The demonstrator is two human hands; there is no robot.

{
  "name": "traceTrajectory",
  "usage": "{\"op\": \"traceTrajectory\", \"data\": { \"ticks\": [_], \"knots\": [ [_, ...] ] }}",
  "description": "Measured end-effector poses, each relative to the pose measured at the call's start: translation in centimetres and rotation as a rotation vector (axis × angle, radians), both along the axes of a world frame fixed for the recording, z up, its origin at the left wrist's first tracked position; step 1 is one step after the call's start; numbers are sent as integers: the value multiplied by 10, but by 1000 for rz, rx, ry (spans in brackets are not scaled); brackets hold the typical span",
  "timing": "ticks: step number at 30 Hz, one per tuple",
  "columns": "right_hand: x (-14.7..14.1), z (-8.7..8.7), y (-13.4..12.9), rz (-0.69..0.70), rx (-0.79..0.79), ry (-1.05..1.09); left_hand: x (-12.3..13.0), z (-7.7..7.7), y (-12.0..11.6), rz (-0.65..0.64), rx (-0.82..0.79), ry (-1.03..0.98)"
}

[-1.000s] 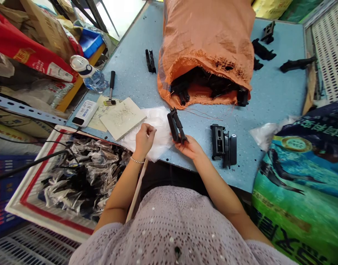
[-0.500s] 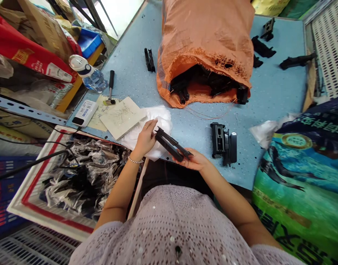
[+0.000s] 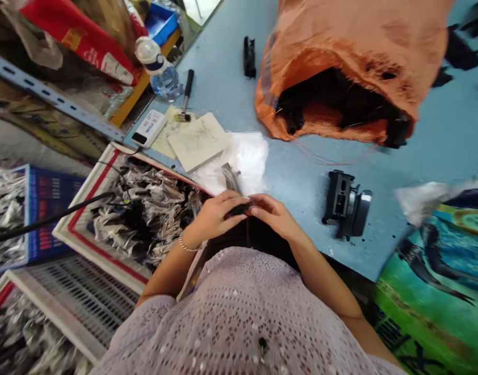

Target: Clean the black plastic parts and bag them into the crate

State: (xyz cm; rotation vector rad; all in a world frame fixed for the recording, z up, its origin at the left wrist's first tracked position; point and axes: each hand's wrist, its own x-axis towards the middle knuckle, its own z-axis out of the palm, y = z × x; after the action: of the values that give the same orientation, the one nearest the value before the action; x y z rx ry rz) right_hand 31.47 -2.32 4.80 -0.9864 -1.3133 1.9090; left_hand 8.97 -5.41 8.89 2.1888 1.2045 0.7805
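Both hands meet at the table's near edge around a dark part point(image 3: 239, 209), which is blurred and largely covered by the fingers. My left hand point(image 3: 219, 216) is closed on its left side, and my right hand point(image 3: 272, 213) pinches its right end. Just above the fingers, a greyish, partly see-through strip point(image 3: 231, 178) stands over white plastic sheets point(image 3: 251, 156). To the right, a black part point(image 3: 339, 198) lies beside another with a rounded glossy side point(image 3: 362, 212). An orange woven sack point(image 3: 352, 31) with black parts in its mouth lies beyond.
A crate of bagged parts point(image 3: 82, 208) stands at the left below the table point(image 3: 301, 172). Paper pads point(image 3: 197, 140), a hammer point(image 3: 187, 91), a white box point(image 3: 149, 128) and a bottle point(image 3: 164, 78) lie at the upper left. A green sack point(image 3: 438, 291) stands at the right.
The view has shifted left, showing more crates. My hands have come together, and the long black part held between them is now mostly hidden. A greyish strip now shows above the fingers.
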Motion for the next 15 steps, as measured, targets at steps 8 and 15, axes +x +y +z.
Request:
{"op": "traceTrajectory", "data": {
  "ticks": [8,15],
  "knots": [
    [8,-31,-1,-118,-129,-107,-200,-63,-102,621,-809,726],
    [19,-59,-1,-197,-183,-142,-205,-204,-170,896,-1020,813]
  ]
}}
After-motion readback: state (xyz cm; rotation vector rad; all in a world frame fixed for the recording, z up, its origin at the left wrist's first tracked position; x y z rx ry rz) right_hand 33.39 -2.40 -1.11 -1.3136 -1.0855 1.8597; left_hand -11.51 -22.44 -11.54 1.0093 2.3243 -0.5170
